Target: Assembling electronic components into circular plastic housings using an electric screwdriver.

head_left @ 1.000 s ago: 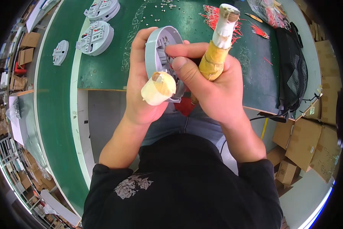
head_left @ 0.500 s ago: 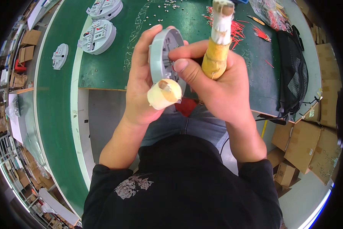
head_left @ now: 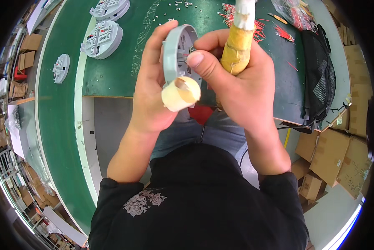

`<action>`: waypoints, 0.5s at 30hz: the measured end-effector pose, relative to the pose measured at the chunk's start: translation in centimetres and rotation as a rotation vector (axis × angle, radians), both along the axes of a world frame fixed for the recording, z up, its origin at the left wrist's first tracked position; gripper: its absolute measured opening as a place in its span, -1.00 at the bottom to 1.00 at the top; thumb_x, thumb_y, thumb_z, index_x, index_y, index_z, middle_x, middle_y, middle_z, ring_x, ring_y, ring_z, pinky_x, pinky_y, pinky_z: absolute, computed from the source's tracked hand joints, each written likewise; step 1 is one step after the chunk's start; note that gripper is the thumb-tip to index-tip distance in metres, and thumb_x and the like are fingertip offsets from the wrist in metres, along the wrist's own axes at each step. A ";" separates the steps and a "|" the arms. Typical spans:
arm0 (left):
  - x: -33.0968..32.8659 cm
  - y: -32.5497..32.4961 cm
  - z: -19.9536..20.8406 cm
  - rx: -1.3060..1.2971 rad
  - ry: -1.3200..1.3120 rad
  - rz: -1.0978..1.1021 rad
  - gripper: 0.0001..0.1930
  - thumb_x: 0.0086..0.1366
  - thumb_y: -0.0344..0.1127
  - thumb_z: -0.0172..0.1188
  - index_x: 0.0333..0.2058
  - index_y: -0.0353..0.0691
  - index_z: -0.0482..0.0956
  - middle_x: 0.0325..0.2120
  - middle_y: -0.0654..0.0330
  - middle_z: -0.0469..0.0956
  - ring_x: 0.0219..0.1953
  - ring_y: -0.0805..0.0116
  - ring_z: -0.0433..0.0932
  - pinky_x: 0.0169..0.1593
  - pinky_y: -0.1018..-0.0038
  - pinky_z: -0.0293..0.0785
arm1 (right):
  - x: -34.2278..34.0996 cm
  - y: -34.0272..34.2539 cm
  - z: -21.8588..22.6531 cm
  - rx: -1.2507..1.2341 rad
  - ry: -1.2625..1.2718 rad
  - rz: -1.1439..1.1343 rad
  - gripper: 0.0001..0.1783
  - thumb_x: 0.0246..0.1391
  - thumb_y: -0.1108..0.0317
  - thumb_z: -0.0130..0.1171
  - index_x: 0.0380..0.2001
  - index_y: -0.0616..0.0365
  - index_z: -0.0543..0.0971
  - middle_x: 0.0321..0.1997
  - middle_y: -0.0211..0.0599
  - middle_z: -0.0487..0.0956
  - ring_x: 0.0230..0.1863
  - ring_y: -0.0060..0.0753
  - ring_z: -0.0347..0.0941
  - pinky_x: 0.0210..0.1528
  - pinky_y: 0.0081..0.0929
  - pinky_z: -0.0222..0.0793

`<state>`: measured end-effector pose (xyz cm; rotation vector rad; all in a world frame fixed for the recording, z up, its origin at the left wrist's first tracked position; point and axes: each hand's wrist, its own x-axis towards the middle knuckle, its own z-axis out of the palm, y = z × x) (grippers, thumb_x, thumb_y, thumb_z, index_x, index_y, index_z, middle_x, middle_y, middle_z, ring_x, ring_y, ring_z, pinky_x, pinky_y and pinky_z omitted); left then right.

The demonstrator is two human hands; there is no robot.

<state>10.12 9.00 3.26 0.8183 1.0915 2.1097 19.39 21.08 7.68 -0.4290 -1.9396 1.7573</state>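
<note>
My left hand is closed around a round grey plastic housing, tipped up on its edge with its inner side toward my right hand. A pale yellow tape-like sleeve sits where my left thumb is. My right hand grips a thick handle wrapped in yellow and white tape, which points away from me. What lies at this tool's other end is hidden. The right thumb and forefinger pinch at the housing's open inside; a small metallic and red bit shows there, too small to name.
Similar grey round housings stand on the green table at far left, with another part beyond. Red wires, small metal pieces and a wooden-handled tool lie at the back. A black bag is at right, boxes beyond.
Both hands have moved slightly away from me with the housing and the taped handle. The yellow sleeve has turned, showing more of its hollow end. The pinch at the housing continues.
</note>
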 end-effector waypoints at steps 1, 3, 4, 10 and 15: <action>0.5 -0.1 0.4 -0.004 -0.085 0.010 0.01 0.06 -0.41 0.51 0.42 -0.13 0.07 0.15 0.14 0.36 0.15 0.35 0.43 0.20 0.40 0.42 | 0.2 -0.4 -0.1 0.026 -0.007 -0.023 -0.85 0.14 0.48 0.38 -0.25 0.26 0.61 -0.37 -0.43 0.62 -0.41 -0.71 0.49 -0.36 -0.70 0.43; 1.1 0.1 1.0 -0.003 -0.253 0.031 -0.02 0.11 -0.45 0.46 0.42 -0.12 0.03 0.12 0.16 0.37 0.13 0.38 0.43 0.19 0.42 0.42 | 0.6 -1.0 -0.5 0.086 -0.020 -0.065 -0.83 0.13 0.49 0.39 -0.23 0.26 0.62 -0.34 -0.41 0.64 -0.36 -0.68 0.52 -0.30 -0.67 0.47; 1.1 0.2 0.9 0.003 -0.250 0.036 -0.02 0.11 -0.45 0.46 0.42 -0.12 0.03 0.12 0.16 0.37 0.13 0.38 0.43 0.19 0.42 0.42 | 0.6 -1.0 -0.8 0.092 -0.016 -0.059 -0.83 0.13 0.49 0.39 -0.23 0.26 0.62 -0.34 -0.41 0.64 -0.36 -0.68 0.52 -0.30 -0.67 0.47; 1.8 0.5 0.5 0.099 -0.169 0.058 0.00 0.13 -0.43 0.45 0.44 -0.13 -0.01 0.13 0.16 0.36 0.13 0.38 0.44 0.17 0.43 0.42 | 0.5 -1.5 -1.4 0.201 0.106 -0.165 -0.84 0.13 0.51 0.37 -0.22 0.27 0.64 -0.31 -0.41 0.66 -0.32 -0.67 0.54 -0.25 -0.64 0.49; 2.4 0.5 1.0 0.124 -0.176 0.075 0.03 0.11 -0.38 0.49 0.44 -0.14 -0.01 0.17 0.16 0.32 0.15 0.37 0.42 0.19 0.41 0.40 | 1.2 -1.3 -0.6 0.381 0.027 -0.194 -0.86 0.11 0.51 0.39 -0.25 0.27 0.66 -0.34 -0.38 0.69 -0.35 -0.65 0.56 -0.27 -0.62 0.50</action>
